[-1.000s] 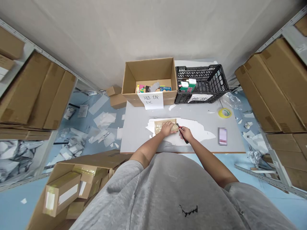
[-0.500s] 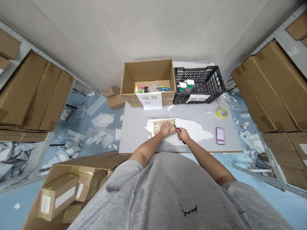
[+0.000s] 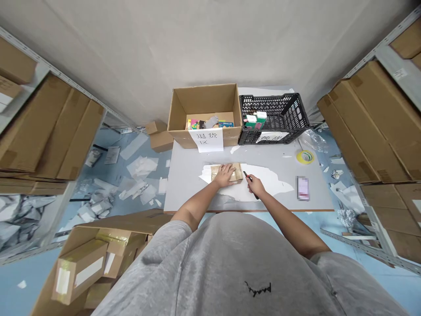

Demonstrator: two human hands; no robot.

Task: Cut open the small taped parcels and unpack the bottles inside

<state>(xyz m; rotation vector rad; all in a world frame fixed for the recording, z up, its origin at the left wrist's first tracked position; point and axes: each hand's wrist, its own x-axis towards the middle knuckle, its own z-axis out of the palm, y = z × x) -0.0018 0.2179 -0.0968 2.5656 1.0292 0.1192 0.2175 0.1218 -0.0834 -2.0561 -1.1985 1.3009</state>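
Observation:
A small taped cardboard box (image 3: 236,174) lies on white paper (image 3: 263,177) on the grey table (image 3: 187,184). My left hand (image 3: 224,174) rests across the top of this box, fingers stretched out and spread, covering its middle. Clear tape shines on the left part of the box. Just to the right, my right hand (image 3: 255,185) is closed around a black utility knife (image 3: 247,176). The knife's front end points up and left, a little apart from the box's right end.
Behind stand an open cardboard box (image 3: 180,139) holding books and a black plastic crate (image 3: 274,131) with green-and-white packages. A yellow tape roll (image 3: 305,156) and a blurred phone (image 3: 303,188) lie at right. A large carton (image 3: 79,232) of parcels stands at lower left.
My right hand has drawn the knife back to the right, away from the small box. My left hand has shifted slightly left and its fingers have spread over the box.

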